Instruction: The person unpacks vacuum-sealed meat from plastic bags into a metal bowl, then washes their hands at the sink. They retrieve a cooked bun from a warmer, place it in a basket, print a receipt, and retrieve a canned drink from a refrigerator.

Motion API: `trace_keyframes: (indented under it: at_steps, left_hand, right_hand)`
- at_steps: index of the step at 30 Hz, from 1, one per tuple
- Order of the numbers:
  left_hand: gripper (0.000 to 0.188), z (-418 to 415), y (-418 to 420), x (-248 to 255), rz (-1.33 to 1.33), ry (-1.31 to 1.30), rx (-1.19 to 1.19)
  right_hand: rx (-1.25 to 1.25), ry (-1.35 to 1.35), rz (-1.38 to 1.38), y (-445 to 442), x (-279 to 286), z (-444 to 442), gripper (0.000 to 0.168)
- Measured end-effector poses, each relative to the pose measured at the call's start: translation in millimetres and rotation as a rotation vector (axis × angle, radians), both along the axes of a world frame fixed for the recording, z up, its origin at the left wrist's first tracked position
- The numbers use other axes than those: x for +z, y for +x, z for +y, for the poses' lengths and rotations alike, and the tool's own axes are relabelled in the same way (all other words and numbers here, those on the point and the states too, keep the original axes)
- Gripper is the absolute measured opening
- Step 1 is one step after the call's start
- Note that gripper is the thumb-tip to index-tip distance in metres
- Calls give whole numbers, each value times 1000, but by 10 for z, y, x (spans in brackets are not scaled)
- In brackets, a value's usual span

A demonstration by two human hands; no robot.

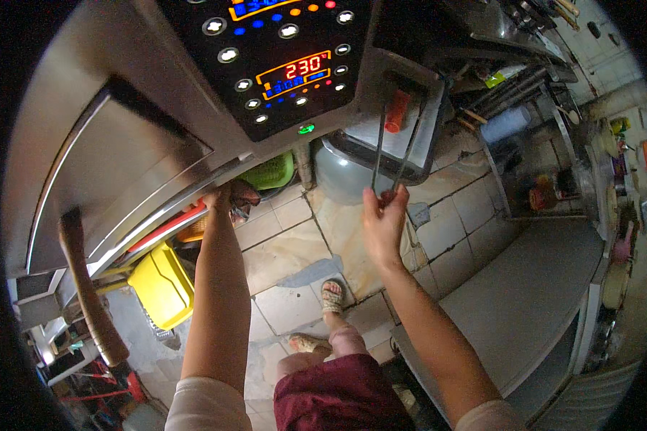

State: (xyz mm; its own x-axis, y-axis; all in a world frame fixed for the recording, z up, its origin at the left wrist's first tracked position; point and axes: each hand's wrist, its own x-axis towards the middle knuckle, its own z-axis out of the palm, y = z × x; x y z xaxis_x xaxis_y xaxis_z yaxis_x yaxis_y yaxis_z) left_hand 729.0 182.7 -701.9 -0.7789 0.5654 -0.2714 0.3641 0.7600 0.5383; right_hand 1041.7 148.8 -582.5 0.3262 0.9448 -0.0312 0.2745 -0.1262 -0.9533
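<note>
My right hand [385, 223] grips a pair of metal tongs [378, 153] by the bent end. The two arms of the tongs point away from me over a metal tray [418, 151]. Between them shows a red-orange cylindrical piece [397, 111]; whether they touch it is unclear. The tray rests above a rounded grey container [338, 175]. Shadow covers most of my left hand [221, 195], which is at the lower front edge of a steel oven [156, 161]. Something dark [245, 194] is at its fingers, too dim to identify.
The oven's lit control panel [296, 70] is ahead. A wooden handle [86, 285] juts out at left. Below sit a green basket [269, 171] and a yellow plastic bin [164, 285]. A grey worktop [517, 307] lies at right, beyond the tiled floor [286, 242].
</note>
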Motion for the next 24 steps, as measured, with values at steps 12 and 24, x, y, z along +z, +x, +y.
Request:
trace_keyframes:
  at_steps: [12,24]
  left_hand:
    - [13,-1294,37,316,-796,635,168]
    - [15,-6598,-546,1520,-1003,980,1003]
  right_hand:
    - [256,-206,-209,351,114,-1159,44]
    - [1592,-384,-176,-2949,835,-5453,33]
